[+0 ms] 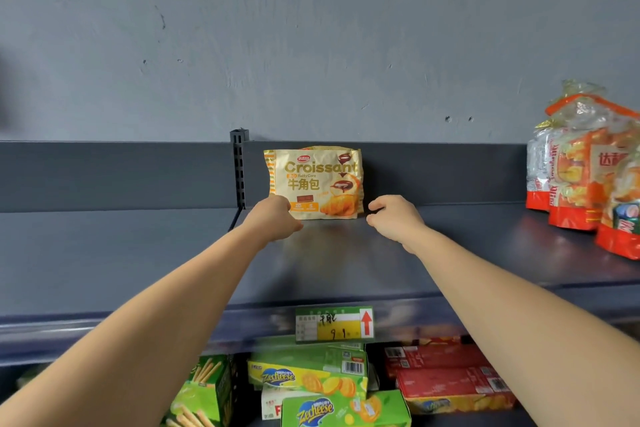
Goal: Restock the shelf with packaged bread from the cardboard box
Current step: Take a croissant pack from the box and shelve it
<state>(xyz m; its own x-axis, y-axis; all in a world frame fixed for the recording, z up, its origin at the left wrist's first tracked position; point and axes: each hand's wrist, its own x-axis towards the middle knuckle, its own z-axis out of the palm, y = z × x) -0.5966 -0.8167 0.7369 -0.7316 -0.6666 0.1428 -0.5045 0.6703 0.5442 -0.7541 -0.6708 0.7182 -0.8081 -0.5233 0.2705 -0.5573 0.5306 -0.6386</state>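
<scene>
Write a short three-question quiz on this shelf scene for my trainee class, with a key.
1. True or false: the croissant packet stands upright against the back panel of the shelf.
2. The right hand is: A) gripping the packet; B) beside the packet, holding nothing; C) resting on the price tag.
3. Fill in: the price tag on the shelf edge bears a red ____ pointing up.

Key: 1 true; 2 B; 3 arrow.
</scene>
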